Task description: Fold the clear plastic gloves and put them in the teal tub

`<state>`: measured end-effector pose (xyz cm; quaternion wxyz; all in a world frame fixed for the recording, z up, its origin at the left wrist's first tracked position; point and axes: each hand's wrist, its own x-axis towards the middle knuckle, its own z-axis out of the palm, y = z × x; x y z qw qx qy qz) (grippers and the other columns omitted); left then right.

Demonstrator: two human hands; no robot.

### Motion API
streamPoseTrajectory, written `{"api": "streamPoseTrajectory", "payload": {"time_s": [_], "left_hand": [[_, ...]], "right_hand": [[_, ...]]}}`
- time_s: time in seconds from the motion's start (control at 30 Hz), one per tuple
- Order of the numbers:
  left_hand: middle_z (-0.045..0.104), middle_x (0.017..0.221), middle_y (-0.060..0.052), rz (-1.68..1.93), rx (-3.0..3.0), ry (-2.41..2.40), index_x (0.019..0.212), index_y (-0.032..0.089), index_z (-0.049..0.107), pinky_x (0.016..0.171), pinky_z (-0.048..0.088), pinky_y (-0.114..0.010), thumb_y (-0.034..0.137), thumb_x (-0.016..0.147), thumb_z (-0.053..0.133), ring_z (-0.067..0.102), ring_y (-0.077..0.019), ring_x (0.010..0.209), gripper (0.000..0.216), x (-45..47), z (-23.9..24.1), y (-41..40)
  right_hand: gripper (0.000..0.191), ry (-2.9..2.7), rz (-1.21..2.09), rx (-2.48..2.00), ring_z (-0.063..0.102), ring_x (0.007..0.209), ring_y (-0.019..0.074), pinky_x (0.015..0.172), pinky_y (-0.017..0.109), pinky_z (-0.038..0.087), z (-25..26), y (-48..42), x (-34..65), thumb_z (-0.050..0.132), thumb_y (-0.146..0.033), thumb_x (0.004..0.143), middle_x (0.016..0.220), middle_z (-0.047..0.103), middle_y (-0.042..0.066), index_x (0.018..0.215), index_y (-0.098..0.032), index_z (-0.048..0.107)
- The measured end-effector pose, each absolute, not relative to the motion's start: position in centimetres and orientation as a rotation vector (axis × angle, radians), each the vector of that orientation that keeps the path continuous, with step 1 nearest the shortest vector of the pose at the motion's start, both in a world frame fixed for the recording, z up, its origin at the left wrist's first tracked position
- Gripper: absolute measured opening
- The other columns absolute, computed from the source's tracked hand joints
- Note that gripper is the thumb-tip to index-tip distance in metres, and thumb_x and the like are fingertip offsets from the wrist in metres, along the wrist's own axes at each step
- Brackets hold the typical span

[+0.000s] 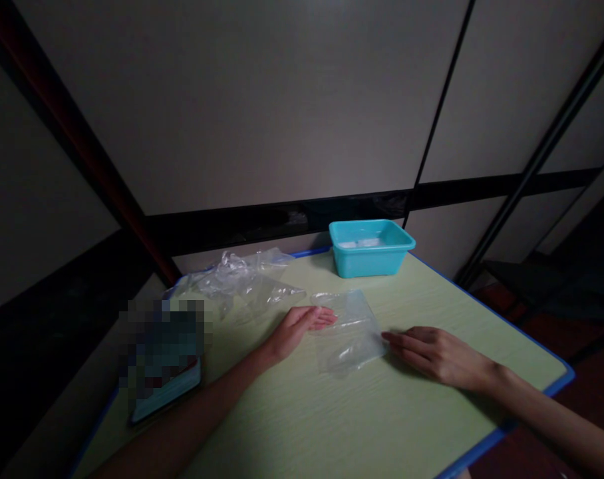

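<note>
A clear plastic bag [349, 336] lies nearly flat on the light green table, its surface wrinkled and shiny. At its left edge rests my left hand [306, 324], fingers stretched out and holding nothing. My right hand [432, 352] lies palm down on the opposite side, its loosely extended fingertips touching or just beside the bag's right edge. Behind my left hand is a loose heap of crumpled clear plastic [242, 279]. The undersides of the right fingers are hidden.
A turquoise plastic basket [369, 261] with something whitish inside stands at the table's back edge. On the left lies a dark-edged device [169, 392], partly blurred out. The table [292, 426] has a blue rim, and pale panelled doors [282, 100] rise behind it.
</note>
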<state>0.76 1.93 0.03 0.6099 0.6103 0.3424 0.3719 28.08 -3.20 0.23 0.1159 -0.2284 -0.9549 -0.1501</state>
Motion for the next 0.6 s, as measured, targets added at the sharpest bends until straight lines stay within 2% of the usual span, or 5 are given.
{"api": "streamPoseTrajectory", "payload": {"time_s": [0.1, 0.3, 0.43, 0.6], "left_hand": [[0.065, 0.091, -0.012, 0.864, 1.421, 0.783, 0.089, 0.011, 0.063, 0.080, 0.042, -0.036, 0.054, 0.071, 0.051, 0.059, -0.0228, 0.086, 0.048, 0.7, 0.0, 1.9], [0.065, 0.091, -0.013, 0.864, 1.431, 0.789, 0.089, 0.011, 0.063, 0.079, 0.042, -0.035, 0.053, 0.072, 0.050, 0.060, -0.0230, 0.085, 0.048, 0.7, -0.2, 2.0], [0.065, 0.090, -0.012, 0.868, 1.431, 0.785, 0.088, 0.011, 0.063, 0.079, 0.042, -0.035, 0.054, 0.071, 0.051, 0.060, -0.0229, 0.084, 0.049, 0.7, -0.2, 2.0], [0.065, 0.089, -0.012, 0.863, 1.430, 0.791, 0.088, 0.010, 0.062, 0.078, 0.043, -0.034, 0.055, 0.071, 0.050, 0.060, -0.0224, 0.084, 0.049, 0.8, 0.1, 1.8]], "right_hand": [[0.027, -2.757, -0.361, -0.770, 0.059, 0.077, 0.0168, 0.061, 0.029, 0.050, -0.2, -3.4, 28.1, 0.028, -0.011, 0.089, 0.111, 0.056, 0.013, 0.098, -0.014, 0.053], [0.030, -2.729, -0.271, -0.722, 0.059, 0.086, 0.0188, 0.067, 0.031, 0.051, 0.3, -3.1, 27.8, 0.028, -0.011, 0.089, 0.112, 0.056, 0.012, 0.110, -0.015, 0.050], [0.025, -2.782, -0.371, -0.645, 0.058, 0.084, 0.0182, 0.066, 0.032, 0.050, 0.7, -1.9, 27.3, 0.034, -0.012, 0.088, 0.104, 0.060, 0.011, 0.105, -0.013, 0.053], [0.025, -2.793, -0.338, -0.674, 0.052, 0.100, 0.0187, 0.079, 0.034, 0.047, 0.6, -0.4, 26.7, 0.035, -0.015, 0.089, 0.109, 0.058, 0.011, 0.104, -0.014, 0.054]]}}
